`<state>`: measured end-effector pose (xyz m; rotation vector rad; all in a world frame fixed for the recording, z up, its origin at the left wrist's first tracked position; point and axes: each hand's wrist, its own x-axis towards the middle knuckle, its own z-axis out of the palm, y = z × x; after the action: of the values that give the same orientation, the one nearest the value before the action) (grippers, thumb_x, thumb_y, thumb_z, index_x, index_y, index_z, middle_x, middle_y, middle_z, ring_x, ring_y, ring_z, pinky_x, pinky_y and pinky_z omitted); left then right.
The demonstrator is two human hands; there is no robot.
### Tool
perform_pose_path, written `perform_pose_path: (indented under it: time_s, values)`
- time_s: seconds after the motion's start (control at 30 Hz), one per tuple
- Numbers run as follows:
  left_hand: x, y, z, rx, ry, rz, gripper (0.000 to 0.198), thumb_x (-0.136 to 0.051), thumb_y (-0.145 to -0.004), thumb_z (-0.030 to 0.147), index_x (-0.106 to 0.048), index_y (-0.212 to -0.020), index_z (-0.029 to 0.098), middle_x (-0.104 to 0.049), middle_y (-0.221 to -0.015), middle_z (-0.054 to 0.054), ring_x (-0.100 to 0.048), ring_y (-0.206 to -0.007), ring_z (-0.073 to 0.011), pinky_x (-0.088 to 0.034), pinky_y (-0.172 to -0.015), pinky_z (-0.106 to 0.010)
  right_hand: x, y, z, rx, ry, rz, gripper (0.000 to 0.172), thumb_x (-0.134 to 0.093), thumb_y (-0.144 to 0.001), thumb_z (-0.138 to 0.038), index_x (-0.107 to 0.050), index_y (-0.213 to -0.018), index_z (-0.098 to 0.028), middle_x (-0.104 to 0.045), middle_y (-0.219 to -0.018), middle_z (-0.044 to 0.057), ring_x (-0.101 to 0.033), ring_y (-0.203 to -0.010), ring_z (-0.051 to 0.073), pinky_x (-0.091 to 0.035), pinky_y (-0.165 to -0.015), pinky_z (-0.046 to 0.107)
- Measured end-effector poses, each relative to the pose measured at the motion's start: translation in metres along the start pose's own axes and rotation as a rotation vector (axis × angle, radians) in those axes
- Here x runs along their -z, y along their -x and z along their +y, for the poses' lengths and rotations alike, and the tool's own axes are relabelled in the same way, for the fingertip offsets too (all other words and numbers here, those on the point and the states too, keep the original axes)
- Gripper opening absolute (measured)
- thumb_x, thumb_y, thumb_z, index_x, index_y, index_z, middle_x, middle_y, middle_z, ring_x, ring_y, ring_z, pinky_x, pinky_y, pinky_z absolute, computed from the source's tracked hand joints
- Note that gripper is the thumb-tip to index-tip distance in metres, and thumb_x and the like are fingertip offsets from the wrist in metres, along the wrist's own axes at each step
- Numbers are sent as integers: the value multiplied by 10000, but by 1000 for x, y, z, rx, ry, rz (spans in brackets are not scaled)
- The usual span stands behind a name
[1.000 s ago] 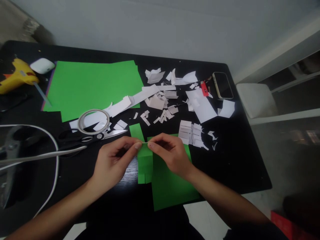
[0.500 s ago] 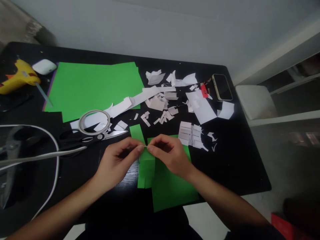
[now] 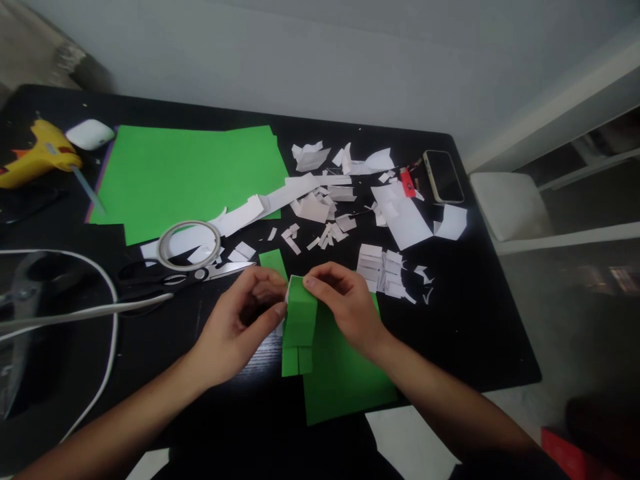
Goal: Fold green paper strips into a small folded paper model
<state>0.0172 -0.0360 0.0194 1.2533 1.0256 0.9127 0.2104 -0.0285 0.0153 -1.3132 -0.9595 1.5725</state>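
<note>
A small folded green paper piece [image 3: 300,317], white at its upper left edge and slit at the bottom, is held between my hands above the table. Thumb and fingers of my right hand [image 3: 345,303] pinch its upper right corner. My left hand [image 3: 245,320] is curled with its thumb and fingertips at the piece's left edge, the far fingertips partly hidden. Below and to the right lies a flat green sheet [image 3: 345,373]. Just beyond my left fingers shows a green strip [image 3: 273,262].
Black-handled scissors [image 3: 200,274] and a tape roll [image 3: 161,247] lie to the left. Farther back are a large green sheet [image 3: 195,173], white paper scraps [image 3: 313,205] and a folded white paper piece [image 3: 370,263]. A yellow glue gun [image 3: 45,157], white cable [image 3: 116,320] and phone [image 3: 444,177] sit toward the sides.
The folded green piece has tilted up and shifted slightly right, showing its broad face. My right hand has moved slightly up along its top edge; my left fingers have parted from the right ones.
</note>
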Motion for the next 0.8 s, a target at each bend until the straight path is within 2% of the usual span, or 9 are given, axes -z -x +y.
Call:
perform_pose_path:
  time_s: [0.17,0.33,0.53,0.8]
  values:
    - [3,2,-2,-44,-37,-31,120,-632,-950,157,-604,-1053,213,-659,-926,-27,-658,-853,-146,-554,-764,-254,0,-1,0,-1,-27,19,159,-810,-837,-366,-749,-807,-222,-706,-777,-13,-641,-718,136,-546,-705,270]
    - [5,4,-4,-97,-111,-37,111,-622,-959,188,-589,-1064,208,-666,-1035,-74,-655,-956,-194,-548,-837,-310,0,-1,1,45,21,42,161,-799,-843,-376,-744,-822,-226,-722,-803,0,-656,-740,153,-554,-707,285]
    - [8,3,-1,-242,-311,-24,44,-650,-939,185,-643,-958,224,-692,-1112,-78,-665,-1032,-232,-535,-901,-365,-2,3,1,109,73,53,150,-786,-857,-372,-737,-832,-233,-727,-804,7,-653,-725,155,-542,-670,287]
    - [11,5,3,-317,-380,-18,198,-592,-955,116,-722,-1013,254,-683,-1186,-46,-654,-1102,-216,-512,-950,-357,-2,4,3,165,103,67,124,-781,-866,-346,-741,-838,-232,-719,-790,4,-620,-689,142,-502,-627,276]
